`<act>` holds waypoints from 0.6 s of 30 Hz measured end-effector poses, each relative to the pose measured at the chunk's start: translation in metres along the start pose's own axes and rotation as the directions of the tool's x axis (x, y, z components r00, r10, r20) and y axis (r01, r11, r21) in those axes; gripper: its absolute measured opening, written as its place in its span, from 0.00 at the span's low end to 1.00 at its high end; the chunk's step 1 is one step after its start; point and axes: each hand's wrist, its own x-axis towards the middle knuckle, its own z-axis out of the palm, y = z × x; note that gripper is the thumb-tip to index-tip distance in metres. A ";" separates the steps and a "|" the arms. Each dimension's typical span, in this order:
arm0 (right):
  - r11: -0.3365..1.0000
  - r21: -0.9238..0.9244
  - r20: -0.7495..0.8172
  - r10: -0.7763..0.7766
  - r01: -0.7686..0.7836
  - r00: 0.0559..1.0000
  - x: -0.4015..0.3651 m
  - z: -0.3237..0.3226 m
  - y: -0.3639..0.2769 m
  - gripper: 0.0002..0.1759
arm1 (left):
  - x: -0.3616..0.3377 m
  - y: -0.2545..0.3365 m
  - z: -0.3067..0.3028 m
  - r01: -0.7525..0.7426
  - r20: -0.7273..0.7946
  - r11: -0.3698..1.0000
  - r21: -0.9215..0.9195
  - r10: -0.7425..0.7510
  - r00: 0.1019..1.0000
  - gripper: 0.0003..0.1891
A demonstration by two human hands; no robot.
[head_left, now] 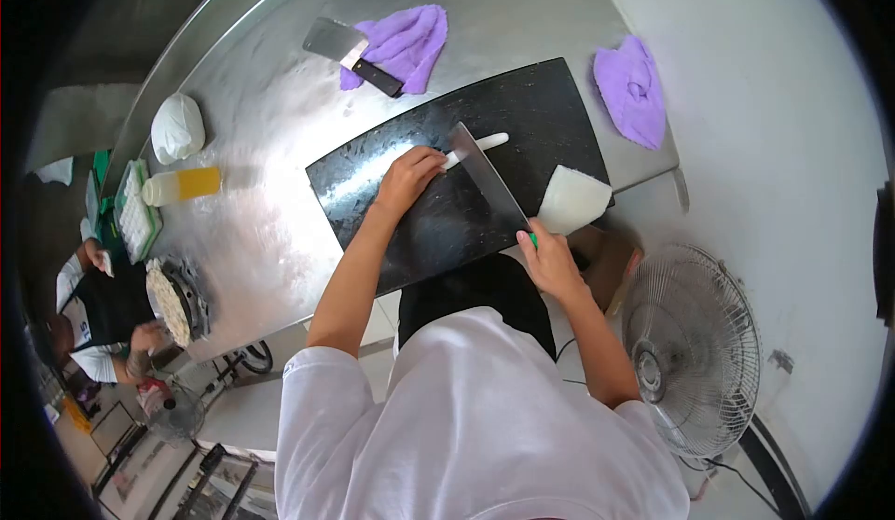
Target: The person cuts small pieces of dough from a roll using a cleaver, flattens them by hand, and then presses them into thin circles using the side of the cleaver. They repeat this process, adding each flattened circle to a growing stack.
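A long, thin white roll (494, 140), like a rope of dough, lies on the black board (419, 231). My left hand (410, 180) has its fingers bent together over the roll's left end. In my right hand (552, 261) is a large knife (492, 182), gripped by its green handle. Its long blade points away from me and crosses the roll just right of my left fingertips. Beside my right hand, a flat white piece (572, 200) with a rounded edge overlaps the board's right corner.
Past the board, a cleaver (340, 44) rests partly on a purple cloth (424, 30). Another purple cloth (631, 91) lies right, above a standing fan (692, 347). Leftward are a yellow-liquid bottle (186, 184), a white bag (177, 129), a round pan (171, 304) and another person (107, 310).
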 end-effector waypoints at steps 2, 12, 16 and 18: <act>0.997 -0.064 0.040 0.038 -0.035 0.998 0.005 -0.003 -0.007 0.16 | 0.004 0.001 -0.003 -0.001 0.036 1.000 -0.011 0.001 0.999 0.11; 0.995 0.101 -0.036 0.017 -0.013 0.999 0.029 0.063 0.008 0.16 | 0.012 -0.009 0.008 0.041 -0.097 0.996 -0.075 -0.048 0.994 0.09; 0.881 0.428 0.015 0.218 -0.204 0.976 0.047 0.093 -0.025 0.16 | 0.013 0.003 0.005 0.006 -0.235 1.000 0.020 -0.002 0.972 0.08; 0.781 0.575 -0.006 0.299 -0.241 0.954 0.032 0.102 -0.043 0.16 | -0.001 0.001 -0.004 0.034 -0.205 0.999 -0.032 -0.040 0.978 0.09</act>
